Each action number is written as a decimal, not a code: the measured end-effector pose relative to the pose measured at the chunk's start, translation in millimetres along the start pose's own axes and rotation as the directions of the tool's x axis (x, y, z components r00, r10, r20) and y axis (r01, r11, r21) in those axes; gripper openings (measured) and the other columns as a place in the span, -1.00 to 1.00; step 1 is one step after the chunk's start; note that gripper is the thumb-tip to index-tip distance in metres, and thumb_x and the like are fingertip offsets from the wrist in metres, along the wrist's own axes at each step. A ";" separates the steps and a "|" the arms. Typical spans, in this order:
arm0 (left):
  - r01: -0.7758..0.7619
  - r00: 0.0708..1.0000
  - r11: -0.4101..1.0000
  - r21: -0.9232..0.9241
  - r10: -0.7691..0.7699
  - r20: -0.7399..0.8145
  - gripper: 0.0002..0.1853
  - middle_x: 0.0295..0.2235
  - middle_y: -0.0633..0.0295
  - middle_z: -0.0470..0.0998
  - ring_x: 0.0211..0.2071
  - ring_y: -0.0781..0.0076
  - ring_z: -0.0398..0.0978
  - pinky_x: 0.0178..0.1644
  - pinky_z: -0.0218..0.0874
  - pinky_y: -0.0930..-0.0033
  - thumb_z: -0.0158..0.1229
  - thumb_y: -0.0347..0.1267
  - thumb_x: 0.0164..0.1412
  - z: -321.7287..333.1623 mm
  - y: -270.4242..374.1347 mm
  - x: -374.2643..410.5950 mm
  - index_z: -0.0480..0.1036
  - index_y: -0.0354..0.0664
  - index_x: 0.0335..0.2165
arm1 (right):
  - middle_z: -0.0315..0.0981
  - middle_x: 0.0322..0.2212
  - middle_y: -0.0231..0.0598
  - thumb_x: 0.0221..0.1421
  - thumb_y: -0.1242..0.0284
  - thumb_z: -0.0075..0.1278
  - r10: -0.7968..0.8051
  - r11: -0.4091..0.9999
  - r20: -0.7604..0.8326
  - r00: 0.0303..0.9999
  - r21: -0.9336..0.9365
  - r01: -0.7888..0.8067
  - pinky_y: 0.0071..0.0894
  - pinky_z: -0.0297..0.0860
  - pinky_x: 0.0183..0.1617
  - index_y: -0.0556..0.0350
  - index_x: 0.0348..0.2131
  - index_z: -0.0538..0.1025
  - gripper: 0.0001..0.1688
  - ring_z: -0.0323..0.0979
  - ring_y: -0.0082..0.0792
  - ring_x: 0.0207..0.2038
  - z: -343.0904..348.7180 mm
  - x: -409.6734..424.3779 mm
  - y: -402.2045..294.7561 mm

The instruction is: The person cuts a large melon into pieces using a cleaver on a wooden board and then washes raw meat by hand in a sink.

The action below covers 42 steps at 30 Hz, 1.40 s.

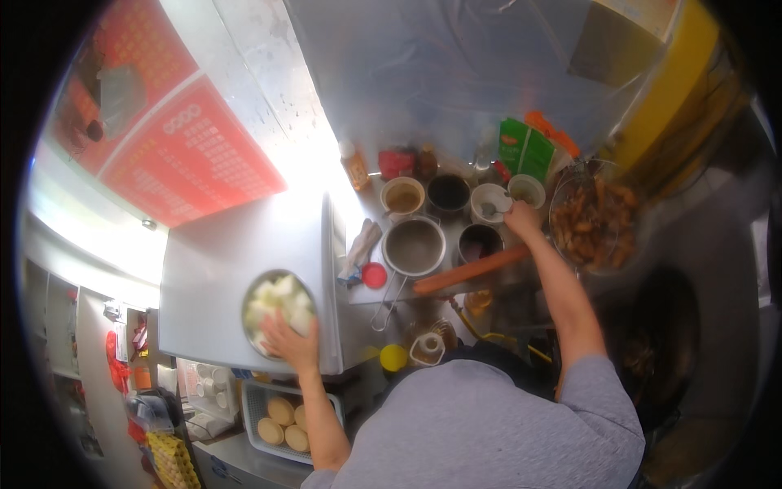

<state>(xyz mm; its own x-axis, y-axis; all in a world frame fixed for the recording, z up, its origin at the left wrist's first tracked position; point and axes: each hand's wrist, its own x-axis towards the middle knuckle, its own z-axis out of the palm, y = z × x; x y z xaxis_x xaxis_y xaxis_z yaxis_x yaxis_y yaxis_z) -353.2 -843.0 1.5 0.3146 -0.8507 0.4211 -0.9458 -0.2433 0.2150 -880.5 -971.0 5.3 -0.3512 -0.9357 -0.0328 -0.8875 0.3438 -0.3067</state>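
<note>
My left hand (287,339) lies with spread fingers over the near side of a round metal bowl (247,292). Pale, chunky vegetable pieces (286,292) fill the bowl, which sits on a smooth grey surface (211,269). Whether my fingers grip any piece cannot be told. At the right, my right hand (523,220) holds a spoon (490,209), its bowl inside a white tub (478,194). Another white tub (526,191) with greenish contents stands just beyond that hand. A dark-filled container (481,243) is below the spoon's tub.
A wire strainer (414,246) rests over a pot, near a wooden bar (470,269) under my right forearm. A wire basket of browned food (592,223) is at the right. Bottles and a green packet (525,150) line the back. A plastic basket (293,449) holds several round tan items.
</note>
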 end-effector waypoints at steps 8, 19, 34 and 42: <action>-0.002 1.000 1.000 0.013 0.002 -0.010 -0.12 0.15 0.00 0.06 0.22 0.01 -0.12 0.20 -0.46 -0.24 0.18 0.07 -0.15 0.5 0.2 -1.3 0.12 -0.06 0.11 | 0.51 -0.55 -0.12 -0.02 0.45 -0.15 -0.188 0.883 -0.131 0.973 -0.456 0.109 -0.07 0.40 -0.39 0.08 -0.35 0.45 -0.80 0.51 -0.11 -0.47 20.1 -9.4 -22.5; -0.039 0.998 0.998 0.054 0.042 -0.056 -0.12 0.13 0.03 0.10 0.21 0.05 -0.08 0.21 -0.42 -0.20 0.18 0.07 -0.17 0.1 -2.4 -1.6 0.15 -0.09 0.09 | 0.50 -0.46 0.04 -0.05 0.47 -0.16 -0.039 0.995 -0.109 0.993 -0.091 0.029 -0.05 0.38 -0.24 0.17 -0.42 0.51 -0.77 0.48 0.00 -0.32 16.6 -1.4 -21.6; -0.031 0.999 0.999 0.034 0.033 -0.042 -0.12 0.15 0.01 0.08 0.22 0.05 -0.10 0.22 -0.47 -0.18 0.16 0.08 -0.15 -1.8 0.2 -2.1 0.13 -0.09 0.11 | 0.47 -0.62 0.02 -0.27 0.41 0.03 0.154 0.892 -0.004 0.988 0.431 -0.137 -0.26 0.32 -0.37 0.27 -0.58 0.55 -0.76 0.47 -0.11 -0.49 32.0 18.1 22.6; -0.049 0.998 0.999 0.013 0.050 -0.047 -0.12 0.15 0.01 0.08 0.23 0.02 -0.13 0.21 -0.46 -0.21 0.15 0.09 -0.13 -2.1 0.5 -2.6 0.13 -0.11 0.11 | 0.46 -0.58 0.09 -0.19 0.39 -0.02 0.156 0.868 -0.042 0.987 0.483 -0.117 -0.15 0.31 -0.33 0.32 -0.58 0.52 -0.72 0.45 0.03 -0.44 20.7 11.5 27.4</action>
<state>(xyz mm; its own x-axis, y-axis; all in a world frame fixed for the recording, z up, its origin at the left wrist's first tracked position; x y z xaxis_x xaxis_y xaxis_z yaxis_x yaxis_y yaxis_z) -354.4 -839.9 2.3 0.2703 -0.8390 0.4723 -0.9612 -0.2071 0.1823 -902.7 -974.0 -23.2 -0.4977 -0.8664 -0.0402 -0.5851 0.3696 -0.7218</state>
